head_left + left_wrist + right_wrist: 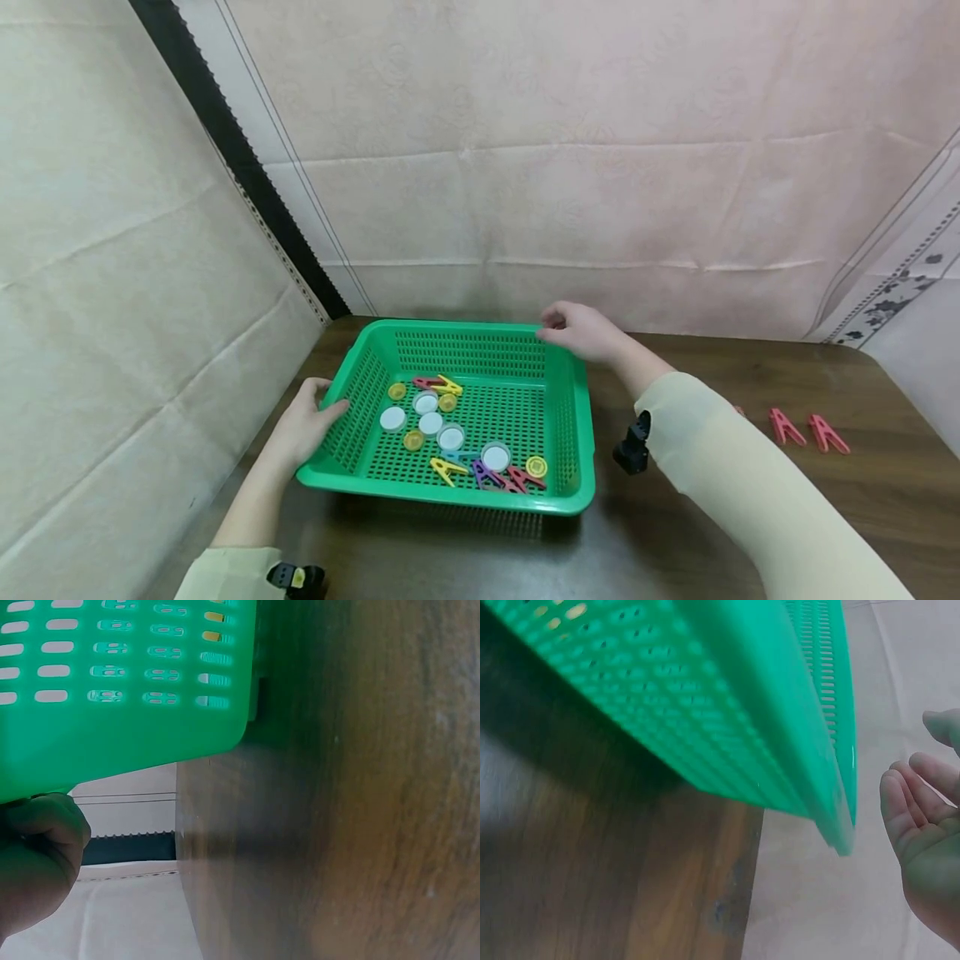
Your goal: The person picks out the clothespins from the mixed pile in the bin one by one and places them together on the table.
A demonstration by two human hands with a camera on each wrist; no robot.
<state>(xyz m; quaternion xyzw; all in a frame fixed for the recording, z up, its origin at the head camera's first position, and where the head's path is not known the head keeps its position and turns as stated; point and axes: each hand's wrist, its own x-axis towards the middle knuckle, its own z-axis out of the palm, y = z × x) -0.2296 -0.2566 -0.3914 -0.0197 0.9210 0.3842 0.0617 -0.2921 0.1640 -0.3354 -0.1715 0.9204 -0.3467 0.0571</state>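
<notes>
A green plastic basket (566,503) with slotted walls spans the middle of the head view. My left hand (303,423) grips its left rim, thumb on top; in the left wrist view the curled hand (45,851) is at the rim. Beside the far right corner is my right hand (583,332), fingers loosely bent. The right wrist view shows that hand (930,817) apart from the basket, holding nothing. Inside the basket lie several white caps (392,419), yellow caps (413,440), and clothespins: yellow (448,468), purple (483,474) and red (528,478).
Pink-red clothespins (786,427) lie on the brown wooden table (697,533) at the right, one partly hidden by the right sleeve. Pale cloth walls (600,208) rise behind the table and at both sides. A dark shadow falls under the basket's near edge.
</notes>
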